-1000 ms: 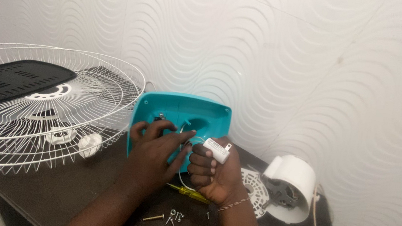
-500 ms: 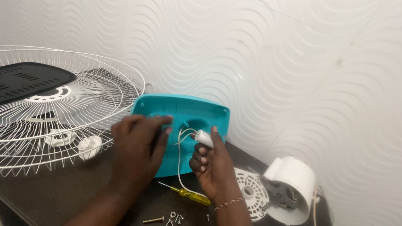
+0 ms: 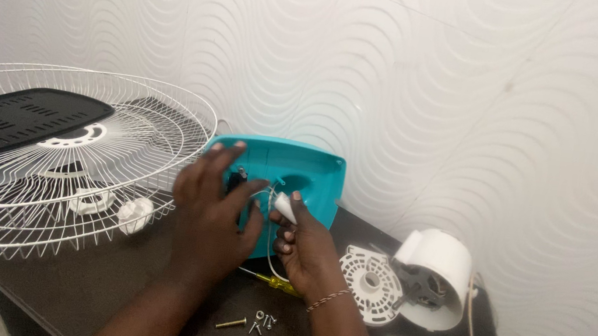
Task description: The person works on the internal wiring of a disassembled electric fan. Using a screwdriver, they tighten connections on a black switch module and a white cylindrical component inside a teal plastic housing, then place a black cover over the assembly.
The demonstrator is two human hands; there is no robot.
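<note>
**Teal fan housing between your hands**

A dark bench [image 3: 102,281] meets a white wavy wall. Your left hand [image 3: 214,215], fingers spread, presses the upright teal plastic fan housing [image 3: 306,172]. Your right hand [image 3: 305,246] pinches a small white plastic part [image 3: 284,206], thin wires trailing below.

A small home repair corner: a dark desk [image 3: 117,282] against a white wavy-patterned wall [image 3: 433,93], strewn with fan parts, a wire fan guard [image 3: 53,186], a motor housing [image 3: 435,279] and loose screws [image 3: 253,324].
</note>
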